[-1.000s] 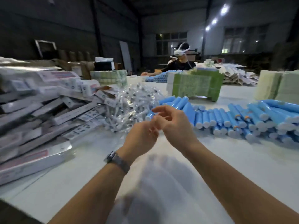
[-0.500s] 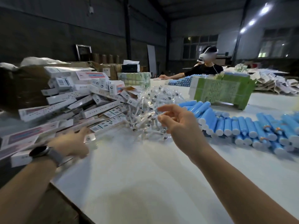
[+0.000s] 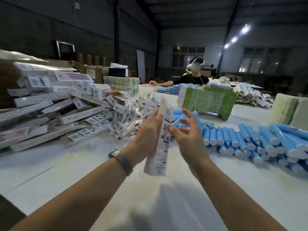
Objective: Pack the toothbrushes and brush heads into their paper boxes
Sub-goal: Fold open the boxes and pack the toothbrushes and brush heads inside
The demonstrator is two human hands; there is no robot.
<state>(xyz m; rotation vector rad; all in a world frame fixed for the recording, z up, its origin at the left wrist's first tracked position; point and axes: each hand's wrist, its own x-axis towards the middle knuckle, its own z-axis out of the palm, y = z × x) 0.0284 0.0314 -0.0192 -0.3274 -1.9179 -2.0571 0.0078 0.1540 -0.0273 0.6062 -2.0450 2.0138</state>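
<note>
My left hand (image 3: 146, 135) grips a long white paper box (image 3: 160, 147), held nearly upright above the white table (image 3: 66, 172). My right hand (image 3: 186, 135) hovers just right of the box with fingers spread, its fingertips close to the box's edge. Behind the hands lies a heap of brush heads in clear wrappers (image 3: 135, 114). Blue toothbrush handles (image 3: 250, 140) lie in rows to the right. A large pile of white paper boxes (image 3: 55, 112) fills the left side.
A green-and-white block of stacked packs (image 3: 208, 100) stands behind the blue handles, pale stacks (image 3: 291, 110) at far right. Across the table a person in a black top (image 3: 191, 79) works. Brown cartons (image 3: 93, 70) stand behind the box pile.
My left hand reached to the box pile on the left, took a paper box and brought it back to the middle. My right hand stayed near the centre, open.
</note>
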